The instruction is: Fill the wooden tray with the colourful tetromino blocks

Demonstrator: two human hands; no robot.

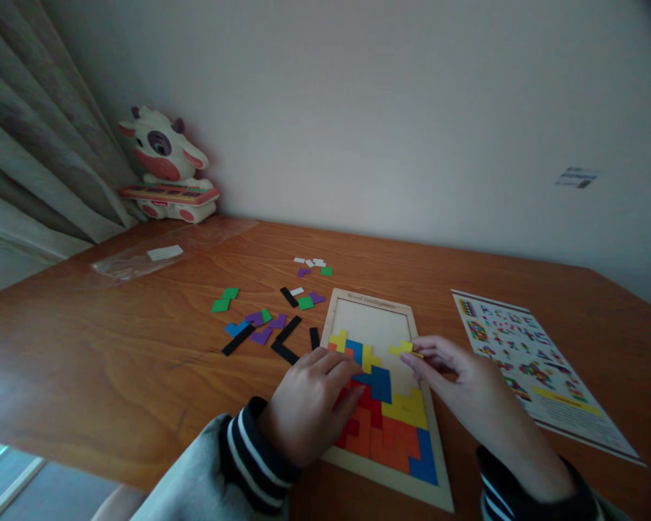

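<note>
A wooden puzzle board point(432, 459) with a raised frame lies in front of me, its lower part covered with red, orange, blue and yellow blocks. My right hand point(456, 373) pinches a yellow puzzle piece point(404, 349) between thumb and fingers, over the right side of the board's bare upper area. My left hand point(320, 398) lies across the board's left edge, thumb and fingers apart, fingertips on or just over the red and blue pieces point(380, 383). It hides part of the laid blocks. Whether its fingertips touch a piece, I cannot tell.
Loose black pieces point(286, 340), purple pieces point(261, 336), green pieces point(220, 305) and small white pieces point(319, 262) lie left of and behind the board. A printed pattern sheet point(542, 369) is at right. A clear plastic bag point(124, 266) and a cow toy point(168, 170) stand at back left.
</note>
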